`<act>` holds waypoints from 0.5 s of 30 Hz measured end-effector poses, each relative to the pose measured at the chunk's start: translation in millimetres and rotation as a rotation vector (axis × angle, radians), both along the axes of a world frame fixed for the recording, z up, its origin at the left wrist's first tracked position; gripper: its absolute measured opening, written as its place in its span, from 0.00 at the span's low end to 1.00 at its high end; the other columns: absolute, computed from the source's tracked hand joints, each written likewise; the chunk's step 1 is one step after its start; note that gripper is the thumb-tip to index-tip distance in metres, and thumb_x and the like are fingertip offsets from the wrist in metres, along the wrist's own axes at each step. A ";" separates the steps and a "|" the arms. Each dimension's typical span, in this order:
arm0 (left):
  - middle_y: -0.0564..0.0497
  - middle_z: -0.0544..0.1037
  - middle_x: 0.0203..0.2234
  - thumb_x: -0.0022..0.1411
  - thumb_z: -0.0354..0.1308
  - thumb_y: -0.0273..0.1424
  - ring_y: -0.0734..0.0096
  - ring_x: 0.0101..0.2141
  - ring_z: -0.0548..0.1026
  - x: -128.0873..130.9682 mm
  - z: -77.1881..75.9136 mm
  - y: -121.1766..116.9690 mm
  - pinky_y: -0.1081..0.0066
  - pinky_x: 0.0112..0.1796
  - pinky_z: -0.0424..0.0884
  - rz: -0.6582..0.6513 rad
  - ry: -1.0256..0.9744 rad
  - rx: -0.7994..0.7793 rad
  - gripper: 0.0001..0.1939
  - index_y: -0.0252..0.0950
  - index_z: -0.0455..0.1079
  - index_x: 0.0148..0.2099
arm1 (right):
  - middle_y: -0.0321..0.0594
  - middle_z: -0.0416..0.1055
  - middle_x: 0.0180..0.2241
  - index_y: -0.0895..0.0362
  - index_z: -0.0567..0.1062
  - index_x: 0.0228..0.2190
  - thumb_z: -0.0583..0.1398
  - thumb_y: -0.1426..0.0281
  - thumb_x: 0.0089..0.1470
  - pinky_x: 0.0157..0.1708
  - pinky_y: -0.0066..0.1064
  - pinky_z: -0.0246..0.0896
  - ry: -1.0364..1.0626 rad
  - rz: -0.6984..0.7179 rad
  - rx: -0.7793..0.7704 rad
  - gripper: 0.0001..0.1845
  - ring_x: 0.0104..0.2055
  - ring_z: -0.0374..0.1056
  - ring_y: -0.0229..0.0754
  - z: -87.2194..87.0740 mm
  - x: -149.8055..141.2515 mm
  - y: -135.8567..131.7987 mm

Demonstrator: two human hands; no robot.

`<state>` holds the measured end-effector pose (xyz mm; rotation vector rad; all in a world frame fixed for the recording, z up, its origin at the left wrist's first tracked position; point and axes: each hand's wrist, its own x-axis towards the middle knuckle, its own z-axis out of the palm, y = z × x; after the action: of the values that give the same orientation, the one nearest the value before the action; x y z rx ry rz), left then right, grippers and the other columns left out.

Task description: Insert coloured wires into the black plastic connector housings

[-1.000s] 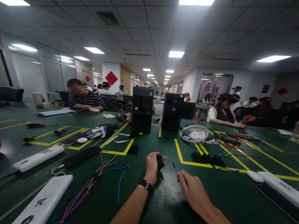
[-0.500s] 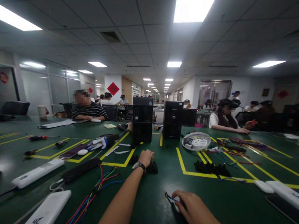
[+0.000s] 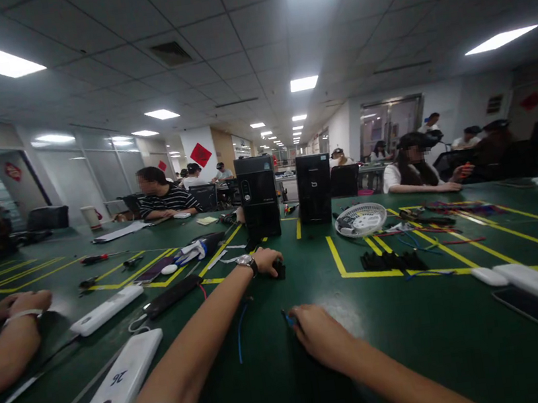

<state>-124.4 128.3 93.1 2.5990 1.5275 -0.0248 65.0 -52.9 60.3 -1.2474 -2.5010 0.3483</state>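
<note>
My left hand (image 3: pixel 266 260) is stretched far forward on the green table (image 3: pixel 418 334), fingers curled down on a small black part (image 3: pixel 279 269) lying beside the yellow tape line. A watch sits on that wrist. My right hand (image 3: pixel 315 336) rests nearer to me, fingers closed in a pinch on the end of a short blue wire (image 3: pixel 290 320). Another loose blue wire (image 3: pixel 239 329) lies under my left forearm.
Two black computer towers (image 3: pixel 258 196) stand ahead, a white fan grille (image 3: pixel 360 219) to their right. Black parts (image 3: pixel 390 261) and coloured wires lie inside the yellow tape box. White power strips (image 3: pixel 107 309), a white power bank (image 3: pixel 117 386), another person's arms (image 3: pixel 3 345) at left.
My left hand carried the black part forward and set it down on the table far out. My right hand lowered to the table with the blue wire. The view tilted and swung.
</note>
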 end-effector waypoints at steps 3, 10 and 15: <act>0.47 0.76 0.43 0.42 0.67 0.32 0.54 0.47 0.70 -5.1 2.2 3.3 0.62 0.46 0.56 0.018 0.059 0.011 0.26 0.42 0.70 0.47 | 0.50 0.71 0.40 0.60 0.71 0.44 0.51 0.77 0.55 0.40 0.31 0.59 0.004 0.011 0.038 0.16 0.42 0.69 0.45 1.4 -43.8 8.4; 0.45 0.75 0.44 0.46 0.64 0.34 0.53 0.48 0.68 -15.8 -0.7 -5.3 0.58 0.48 0.57 0.015 0.101 0.057 0.26 0.42 0.68 0.50 | 0.47 0.69 0.44 0.58 0.71 0.45 0.57 0.66 0.53 0.42 0.36 0.60 0.041 0.081 0.210 0.17 0.46 0.64 0.49 3.9 -54.4 4.6; 0.39 0.66 0.55 0.55 0.55 0.41 0.49 0.55 0.61 2.8 -2.1 -4.1 0.51 0.50 0.55 -0.040 -0.002 0.117 0.30 0.38 0.59 0.59 | 0.45 0.70 0.40 0.57 0.74 0.40 0.50 0.74 0.58 0.45 0.31 0.56 -0.099 -0.121 0.267 0.14 0.45 0.64 0.43 15.0 73.7 30.1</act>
<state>-121.6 124.3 91.0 2.7179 1.5198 0.0656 138.7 -22.8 75.3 -1.3243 -2.4371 -0.0769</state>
